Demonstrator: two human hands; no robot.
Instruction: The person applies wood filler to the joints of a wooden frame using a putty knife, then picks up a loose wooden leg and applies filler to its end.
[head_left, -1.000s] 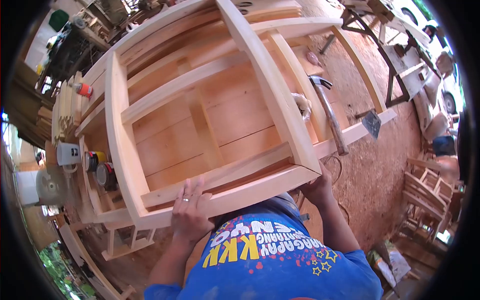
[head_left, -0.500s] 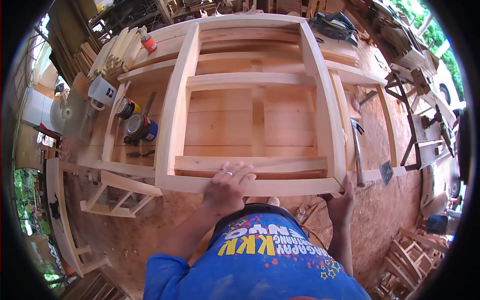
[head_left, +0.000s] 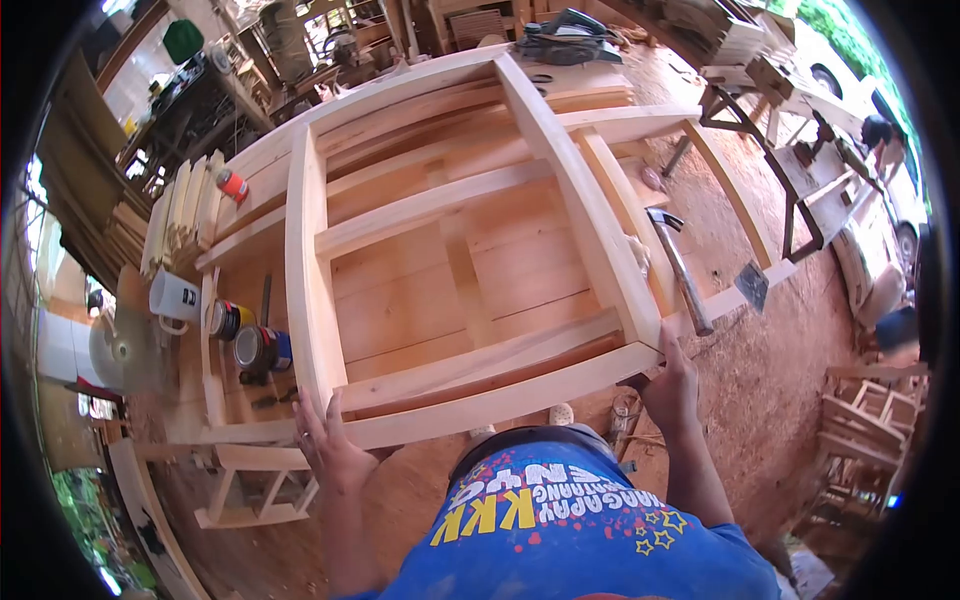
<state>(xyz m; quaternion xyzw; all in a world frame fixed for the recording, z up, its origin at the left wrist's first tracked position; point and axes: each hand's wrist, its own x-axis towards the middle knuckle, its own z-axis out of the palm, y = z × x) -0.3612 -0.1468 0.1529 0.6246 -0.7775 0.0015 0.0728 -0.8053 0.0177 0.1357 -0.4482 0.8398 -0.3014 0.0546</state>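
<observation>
A pale wooden frame [head_left: 307, 230] with several crosspieces lies in front of me, over a larger wooden panel structure. My left hand [head_left: 335, 450] holds its near left corner, fingers up over the wood. At the near right corner, my right hand [head_left: 672, 388] grips the frame, with part of its fingers hidden under the rail. A claw hammer [head_left: 684, 278] lies just beyond my right hand, beside the frame's right rail.
Left of the frame stand two paint cans [head_left: 262, 350] [head_left: 230, 318] and a white mug [head_left: 175, 297]. Farther back are a red bottle [head_left: 232, 185], wood strips [head_left: 180, 215] and a power tool [head_left: 566, 40]. A metal scraper blade [head_left: 752, 286] lies at right.
My left hand has moved from the middle of the near rail to the left corner. The frame now looks slanted, as the view has turned. My right hand stays at its corner.
</observation>
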